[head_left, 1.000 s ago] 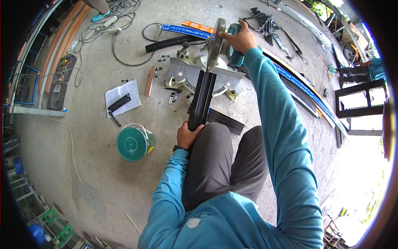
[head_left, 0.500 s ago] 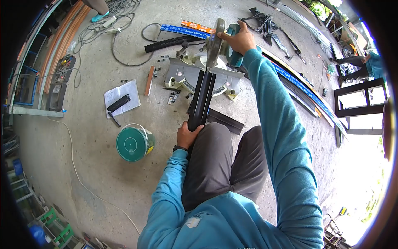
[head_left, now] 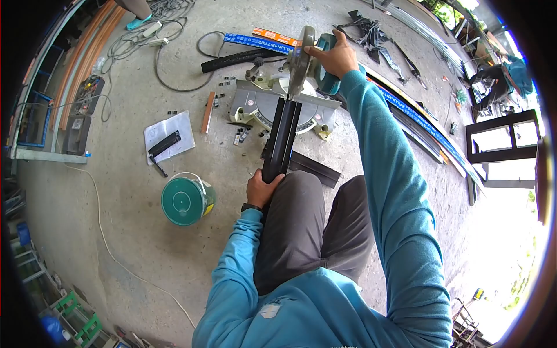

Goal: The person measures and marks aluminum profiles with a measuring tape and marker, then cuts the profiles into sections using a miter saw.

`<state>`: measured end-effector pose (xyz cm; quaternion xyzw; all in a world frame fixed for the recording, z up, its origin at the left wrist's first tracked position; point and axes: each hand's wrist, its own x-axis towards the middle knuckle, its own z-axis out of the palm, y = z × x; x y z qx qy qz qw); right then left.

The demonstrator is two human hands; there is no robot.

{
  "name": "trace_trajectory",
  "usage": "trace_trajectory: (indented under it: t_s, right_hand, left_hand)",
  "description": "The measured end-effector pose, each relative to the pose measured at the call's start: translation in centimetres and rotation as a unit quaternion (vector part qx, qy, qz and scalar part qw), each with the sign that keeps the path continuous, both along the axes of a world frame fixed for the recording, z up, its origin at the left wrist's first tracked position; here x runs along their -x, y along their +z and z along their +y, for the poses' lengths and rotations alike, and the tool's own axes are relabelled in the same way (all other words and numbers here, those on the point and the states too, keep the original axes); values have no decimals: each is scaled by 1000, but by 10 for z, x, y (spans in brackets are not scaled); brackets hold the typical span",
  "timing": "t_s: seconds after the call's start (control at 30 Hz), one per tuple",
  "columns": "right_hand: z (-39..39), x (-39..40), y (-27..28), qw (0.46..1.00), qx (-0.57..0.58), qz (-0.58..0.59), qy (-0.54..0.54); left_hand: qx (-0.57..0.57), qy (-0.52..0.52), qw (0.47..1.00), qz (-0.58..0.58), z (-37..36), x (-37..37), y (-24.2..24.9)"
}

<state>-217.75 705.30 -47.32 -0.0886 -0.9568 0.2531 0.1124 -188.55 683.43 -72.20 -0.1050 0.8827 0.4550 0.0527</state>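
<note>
A grey miter saw (head_left: 272,107) sits on the concrete floor in front of my knees. My right hand (head_left: 335,56) grips the saw's teal handle (head_left: 326,72), with the round blade guard (head_left: 297,61) lowered over the saw table. A long black metal profile (head_left: 282,138) lies across the saw table and runs back toward me. My left hand (head_left: 261,188) is closed around its near end, beside my left knee.
A green-lidded bucket (head_left: 185,200) stands left of my knee. A paper pad (head_left: 168,136) with a black piece lies beyond it. Small black offcuts (head_left: 241,138), cables (head_left: 174,58) and long profiles (head_left: 429,130) lie around. Another person (head_left: 505,72) bends at far right.
My hands and the saw stay as they were. The person at the far right has shifted and bent lower.
</note>
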Motion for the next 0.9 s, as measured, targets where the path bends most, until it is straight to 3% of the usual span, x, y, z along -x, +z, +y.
trace_trajectory:
  t_s: [0.9]
  right_hand:
    - [-1, -7, -4, 1000, 9, 7, 8]
  left_hand:
    - [-21, 5, 1000, 13, 0, -1, -3]
